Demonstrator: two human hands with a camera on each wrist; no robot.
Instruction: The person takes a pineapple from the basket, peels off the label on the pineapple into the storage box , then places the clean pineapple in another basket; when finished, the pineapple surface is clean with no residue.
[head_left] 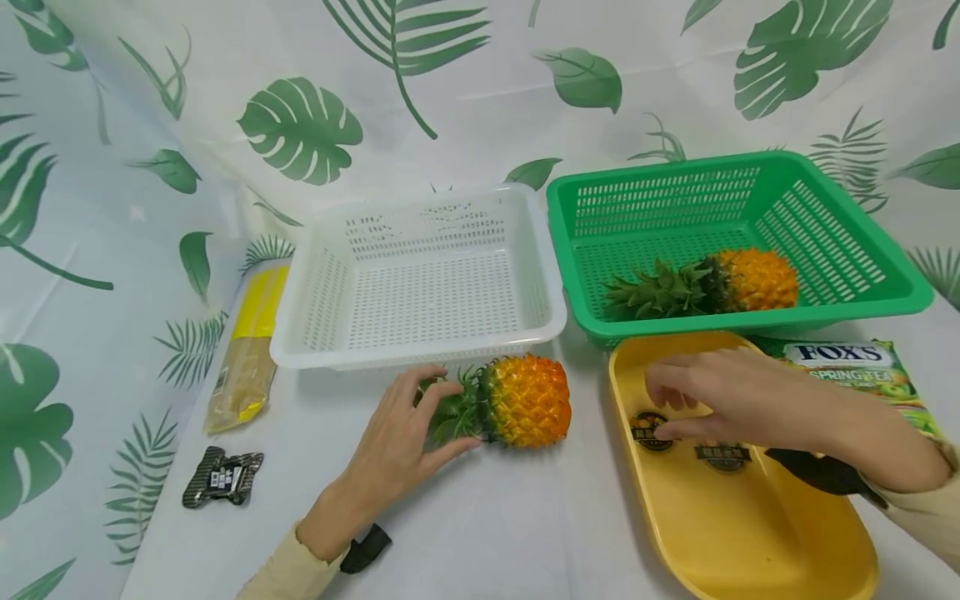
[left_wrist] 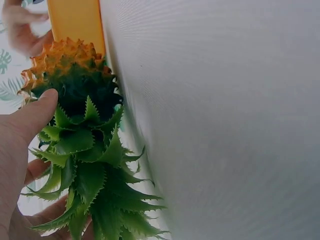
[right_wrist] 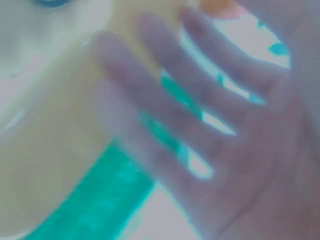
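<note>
A pineapple [head_left: 528, 400] lies on the white cloth in front of the white basket, its leafy crown pointing left. My left hand [head_left: 408, 425] curves loosely around the green crown [left_wrist: 90, 165], thumb on the near side and fingers beyond. The leaves do not look squeezed in the left wrist view. Over the yellow tray [head_left: 735, 542] hovers my right hand [head_left: 720, 396], its spread fingers [right_wrist: 145, 85] blurred in the right wrist view with nothing seen between them. Two dark items with round emblems, one left [head_left: 651, 431] and one right [head_left: 722, 455], show in the tray beneath it.
Behind stand a white basket [head_left: 288, 333] and a green basket [head_left: 862, 312] with another pineapple [head_left: 753, 279] inside. A green FOX'S bag [head_left: 855, 358] lies partly behind the right forearm. At left are a yellow-and-clear packet [head_left: 251, 350] and a small black wrapped packet [head_left: 222, 477].
</note>
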